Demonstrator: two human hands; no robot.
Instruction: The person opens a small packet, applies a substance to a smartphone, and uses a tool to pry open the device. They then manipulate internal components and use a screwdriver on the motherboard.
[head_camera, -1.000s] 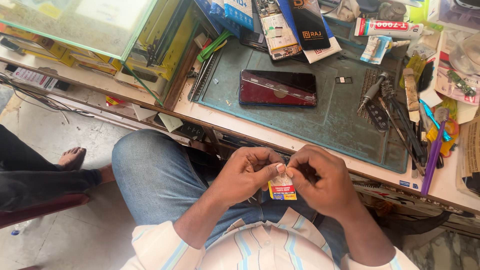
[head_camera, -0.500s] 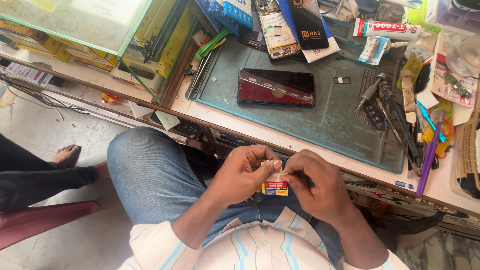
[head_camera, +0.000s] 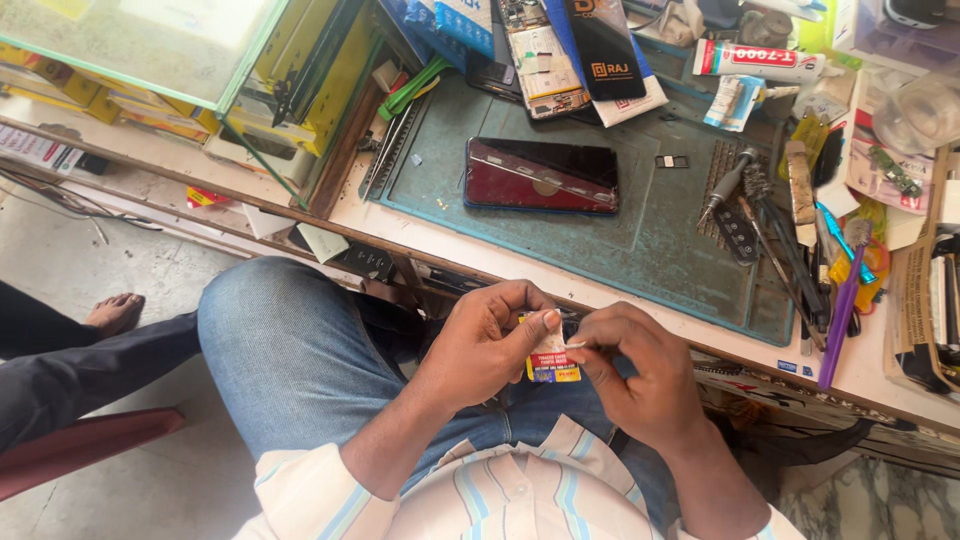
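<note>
Over my lap, my left hand (head_camera: 487, 343) and my right hand (head_camera: 637, 372) both pinch a small printed packet (head_camera: 551, 357), white on top with a yellow, red and blue lower edge. The left thumb and forefinger grip its upper left corner. The right fingertips pull at its top right edge. On the green work mat (head_camera: 640, 235) ahead lies a dark red phone (head_camera: 541, 176), face down, well beyond both hands.
Screwdrivers, tweezers and a purple-handled brush (head_camera: 842, 310) lie along the mat's right side. A glue tube (head_camera: 757, 60) and phone parts sit at the back. A glass case (head_camera: 140, 40) stands at the left. Another person's leg and bare foot (head_camera: 112, 312) rest on the floor.
The packet has stayed between both hands over my lap. The fingers have shifted slightly along its top edge, and the view has drifted a little.
</note>
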